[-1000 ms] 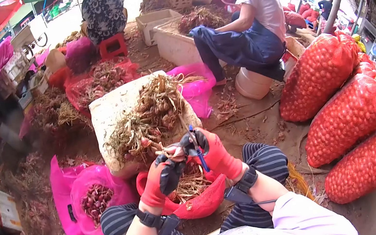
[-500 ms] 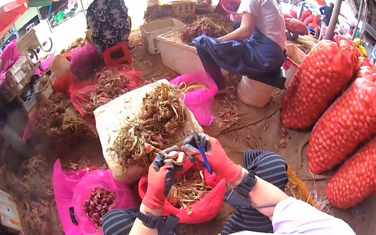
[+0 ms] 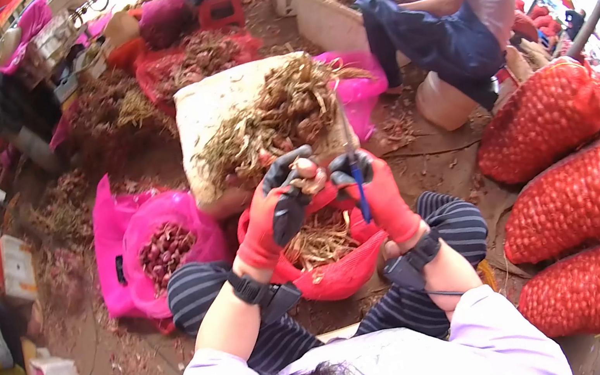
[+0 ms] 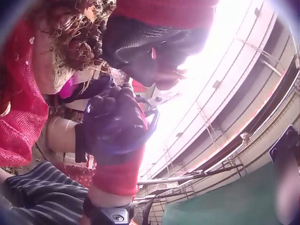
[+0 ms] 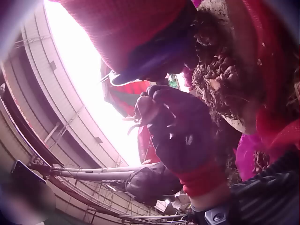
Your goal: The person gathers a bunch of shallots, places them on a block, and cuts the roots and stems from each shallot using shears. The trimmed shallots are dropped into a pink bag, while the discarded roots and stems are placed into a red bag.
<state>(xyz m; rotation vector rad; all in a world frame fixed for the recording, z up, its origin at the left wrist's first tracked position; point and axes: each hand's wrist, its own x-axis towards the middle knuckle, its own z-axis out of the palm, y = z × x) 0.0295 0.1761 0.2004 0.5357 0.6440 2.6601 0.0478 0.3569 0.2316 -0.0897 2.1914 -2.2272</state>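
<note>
My gloved left hand point(image 3: 272, 211), red with dark palm and fingers, pinches a few pale pinkish shallots point(image 3: 306, 175) between thumb and fingers. In the right wrist view a shallot point(image 5: 146, 110) sticks out at those fingertips. Close beside it, my right hand point(image 3: 380, 194) in a matching glove grips blue-handled scissors point(image 3: 360, 190), blades upward. The left wrist view catches the blue handle point(image 4: 152, 126) along that glove. Both hands are raised above a red mesh bag point(image 3: 345, 274) with cut dry stalks point(image 3: 320, 239) inside.
Dried shallot bunches point(image 3: 267, 126) lie on a pale foam block point(image 3: 201, 109) in front. A pink bag point(image 3: 116, 240) with loose shallots point(image 3: 167, 248) is at left. Several full red net sacks point(image 3: 548, 117) stand at right. A seated person point(image 3: 448, 30) is further back.
The head view has tipped downward and the scene has shifted right. The scissors now stand more upright beside the shallots. My left hand has turned, bringing the shallots up at its fingertips.
</note>
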